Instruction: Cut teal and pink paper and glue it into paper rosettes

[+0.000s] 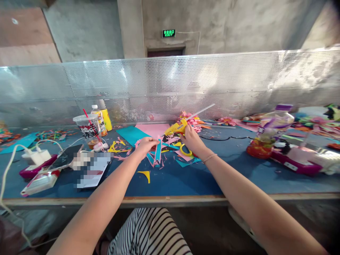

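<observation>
At left, a plastic cup (85, 131) of drink stands near the lit phone (96, 173); a knock could spill it. The left hand (148, 145) has a narrow grip, pinching a blue-and-pink paper strip (158, 152) over mid-bench (183, 184). The right hand's (193, 139) grip wraps a yellow glue gun (174, 128); its nozzle points toward the left fingers, so a slip could burn them. Farther right, the black cord (230, 137) could snag.

On the sign (169, 33) at the wall (225, 24), the word "EXIT" can be read in green, beneath one row of Chinese characters.
</observation>
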Action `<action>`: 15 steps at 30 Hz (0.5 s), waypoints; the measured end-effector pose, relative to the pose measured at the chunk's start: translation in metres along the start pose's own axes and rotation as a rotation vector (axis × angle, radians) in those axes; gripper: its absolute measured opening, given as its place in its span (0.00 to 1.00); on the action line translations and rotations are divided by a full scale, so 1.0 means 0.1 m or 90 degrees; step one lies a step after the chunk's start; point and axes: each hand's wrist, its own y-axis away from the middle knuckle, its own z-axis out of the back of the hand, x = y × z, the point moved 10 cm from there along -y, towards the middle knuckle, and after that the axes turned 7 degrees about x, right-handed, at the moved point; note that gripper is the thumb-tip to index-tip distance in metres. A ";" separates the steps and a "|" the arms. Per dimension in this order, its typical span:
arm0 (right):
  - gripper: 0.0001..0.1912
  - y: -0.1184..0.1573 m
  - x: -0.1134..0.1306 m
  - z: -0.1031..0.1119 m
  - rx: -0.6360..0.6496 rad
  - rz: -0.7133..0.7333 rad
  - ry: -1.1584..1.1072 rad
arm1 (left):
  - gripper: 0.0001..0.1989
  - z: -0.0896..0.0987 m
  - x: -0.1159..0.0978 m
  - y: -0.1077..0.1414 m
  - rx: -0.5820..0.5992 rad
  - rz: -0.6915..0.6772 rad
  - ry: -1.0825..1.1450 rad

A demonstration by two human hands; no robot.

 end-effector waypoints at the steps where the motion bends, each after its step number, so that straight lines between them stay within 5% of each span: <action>1: 0.07 0.00 -0.01 0.00 -0.003 -0.001 0.000 | 0.10 0.00 -0.01 0.00 -0.002 -0.001 -0.001; 15: 0.06 -0.01 -0.03 0.02 0.015 -0.021 -0.002 | 0.09 0.02 0.02 -0.02 0.005 -0.007 -0.010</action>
